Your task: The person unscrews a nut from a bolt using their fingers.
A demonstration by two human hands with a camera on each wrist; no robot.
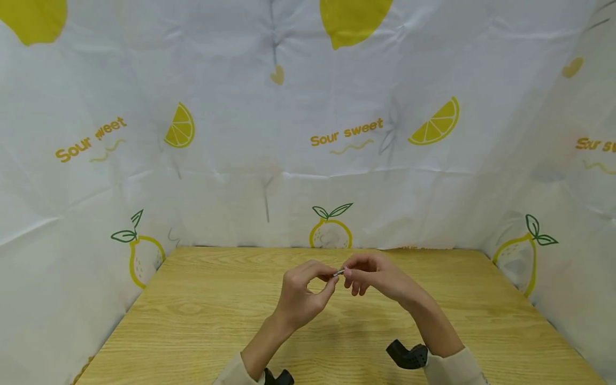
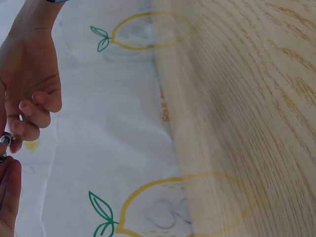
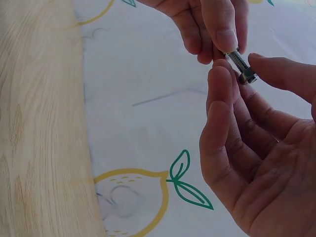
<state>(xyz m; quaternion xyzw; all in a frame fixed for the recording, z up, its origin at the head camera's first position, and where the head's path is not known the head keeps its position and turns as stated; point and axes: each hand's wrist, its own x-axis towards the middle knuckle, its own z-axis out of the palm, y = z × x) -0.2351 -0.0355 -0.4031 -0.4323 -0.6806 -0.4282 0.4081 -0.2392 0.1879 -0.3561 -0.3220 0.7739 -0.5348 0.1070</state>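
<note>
Both hands meet over the table around a small silver metal bolt (image 1: 339,272). In the right wrist view, the bolt's threaded shank (image 3: 238,61) slants down from the fingertips of my left hand (image 1: 304,294), which pinches its upper end. What looks like a hex nut (image 3: 248,75) sits at the lower end. My right hand (image 1: 382,276) has its thumb and index finger at the nut, its other fingers curled below. In the left wrist view, only part of the bolt (image 2: 6,138) shows at the left edge, mostly covered by fingers.
The wooden table (image 1: 216,310) stretches below and around the hands. A white lemon-print sheet (image 1: 231,133) hangs behind it and along both sides. Black wrist-worn pieces (image 1: 407,355) stick out near the sleeves.
</note>
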